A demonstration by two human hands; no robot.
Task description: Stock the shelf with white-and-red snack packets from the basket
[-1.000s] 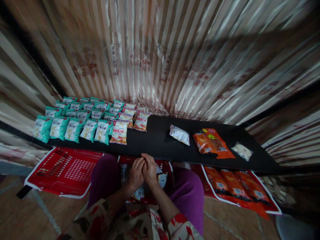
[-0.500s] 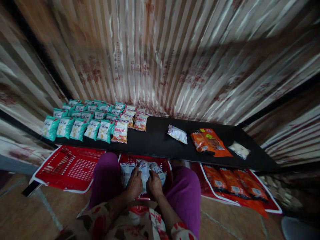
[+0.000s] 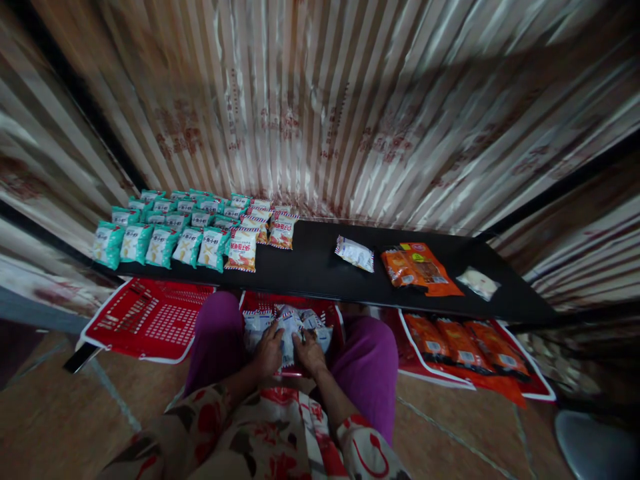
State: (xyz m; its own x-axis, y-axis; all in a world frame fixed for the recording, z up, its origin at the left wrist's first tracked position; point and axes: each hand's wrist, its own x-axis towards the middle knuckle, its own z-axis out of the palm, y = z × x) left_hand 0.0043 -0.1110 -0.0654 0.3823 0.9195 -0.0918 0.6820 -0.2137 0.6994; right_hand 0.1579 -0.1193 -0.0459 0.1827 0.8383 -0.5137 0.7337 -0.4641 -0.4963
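Between my knees stands a red basket (image 3: 327, 310) with several white and blue snack packets (image 3: 257, 321) inside. Just above them I hold one snack packet (image 3: 288, 343) upright by its two sides. My left hand (image 3: 269, 351) is closed on its left edge, and my right hand (image 3: 310, 352) is closed on its right edge. The fingertips are partly hidden behind the packet. On the black table (image 3: 310, 267) ahead, a similar white packet (image 3: 355, 253) lies on its own.
Teal snack packets (image 3: 161, 247) stand in rows at the table's left, beside orange and white packets (image 3: 241, 250). Orange bags (image 3: 425, 270) and a small clear packet (image 3: 479, 283) lie at right. Below are a red basket (image 3: 150, 317) at left and another with orange bags (image 3: 465, 347).
My view has tilted slightly, so the table and baskets sit a little higher in the picture. Both hands keep their grip on the packet, with the right fingers slightly shifted.
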